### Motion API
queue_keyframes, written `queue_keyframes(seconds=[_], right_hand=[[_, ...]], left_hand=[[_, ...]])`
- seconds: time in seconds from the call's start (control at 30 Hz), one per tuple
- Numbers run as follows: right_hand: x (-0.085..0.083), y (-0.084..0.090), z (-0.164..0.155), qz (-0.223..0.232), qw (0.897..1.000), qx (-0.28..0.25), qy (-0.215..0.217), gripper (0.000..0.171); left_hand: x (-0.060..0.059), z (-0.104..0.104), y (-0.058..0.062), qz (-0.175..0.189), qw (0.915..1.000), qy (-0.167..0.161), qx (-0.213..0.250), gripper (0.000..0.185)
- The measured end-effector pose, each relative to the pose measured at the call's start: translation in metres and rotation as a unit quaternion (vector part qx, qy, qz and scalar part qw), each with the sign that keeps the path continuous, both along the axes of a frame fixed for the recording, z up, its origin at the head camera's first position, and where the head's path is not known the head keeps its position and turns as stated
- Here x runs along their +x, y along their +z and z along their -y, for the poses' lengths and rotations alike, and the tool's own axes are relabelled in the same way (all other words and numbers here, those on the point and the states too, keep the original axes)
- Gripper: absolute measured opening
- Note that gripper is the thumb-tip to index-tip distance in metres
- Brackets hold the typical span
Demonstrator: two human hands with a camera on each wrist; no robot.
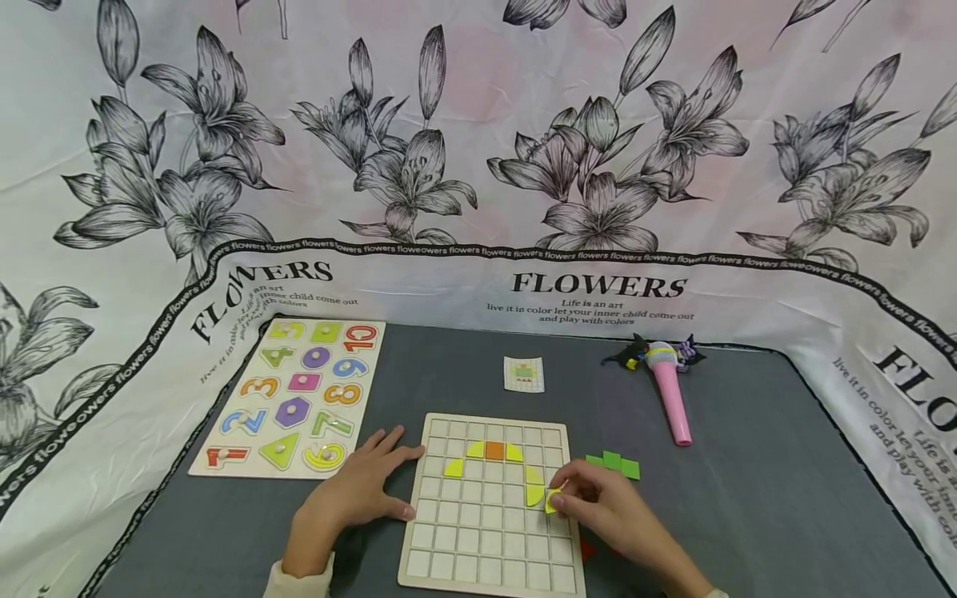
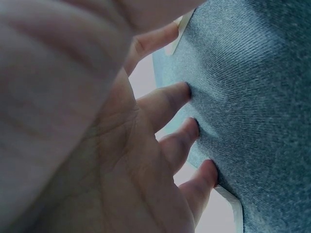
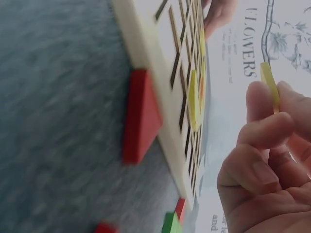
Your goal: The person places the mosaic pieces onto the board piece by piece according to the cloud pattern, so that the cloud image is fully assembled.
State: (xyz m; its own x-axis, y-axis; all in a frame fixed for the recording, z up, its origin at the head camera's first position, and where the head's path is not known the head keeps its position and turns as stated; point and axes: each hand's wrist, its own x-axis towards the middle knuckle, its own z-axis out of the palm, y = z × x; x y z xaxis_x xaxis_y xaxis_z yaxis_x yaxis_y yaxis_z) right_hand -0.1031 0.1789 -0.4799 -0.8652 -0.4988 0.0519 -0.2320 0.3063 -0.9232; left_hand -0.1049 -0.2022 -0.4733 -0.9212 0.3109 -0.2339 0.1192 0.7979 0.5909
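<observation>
The head view is evenly and softly lit from above, with faint shadows cast under the left hand (image 1: 359, 490); slight bending is seen at its edges. Both wrist views are dimmer and bluish, and the near skin and red piece (image 3: 141, 116) are blurred.

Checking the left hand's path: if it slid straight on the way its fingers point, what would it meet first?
The left hand lies flat on the grey cloth, fingers aimed right at the grid board. Its fingertips look already at the board's left edge, so that edge likely comes first.
</observation>
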Motion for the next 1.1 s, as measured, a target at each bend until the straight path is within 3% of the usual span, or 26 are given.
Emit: queue_keyframes(seconds=[0.2, 0.43, 0.8, 1.1], right_hand=[[-0.006, 0.005, 0.015, 0.006, 1.0, 0.007, -0.001, 0.018], [-0.013, 0.007, 0.034, 0.02, 0.999, 0.009, 0.032, 0.023], [-0.02, 0.004, 0.056, -0.031, 0.996, 0.018, 0.077, 0.024], [-0.027, 0.006, 0.083, -0.025, 0.996, 0.041, 0.077, 0.019]], left_hand=[[0.0, 0.001, -0.002, 0.002, 1.0, 0.002, 0.002, 0.085], [0.001, 0.001, 0.0, -0.002, 1.0, -0.001, 0.003, 0.085], [0.001, -0.001, 0.003, -0.008, 1.0, -0.002, -0.003, 0.085], [0.0, -0.002, 0.001, 0.0, 0.9998, 0.004, -0.017, 0.084]])
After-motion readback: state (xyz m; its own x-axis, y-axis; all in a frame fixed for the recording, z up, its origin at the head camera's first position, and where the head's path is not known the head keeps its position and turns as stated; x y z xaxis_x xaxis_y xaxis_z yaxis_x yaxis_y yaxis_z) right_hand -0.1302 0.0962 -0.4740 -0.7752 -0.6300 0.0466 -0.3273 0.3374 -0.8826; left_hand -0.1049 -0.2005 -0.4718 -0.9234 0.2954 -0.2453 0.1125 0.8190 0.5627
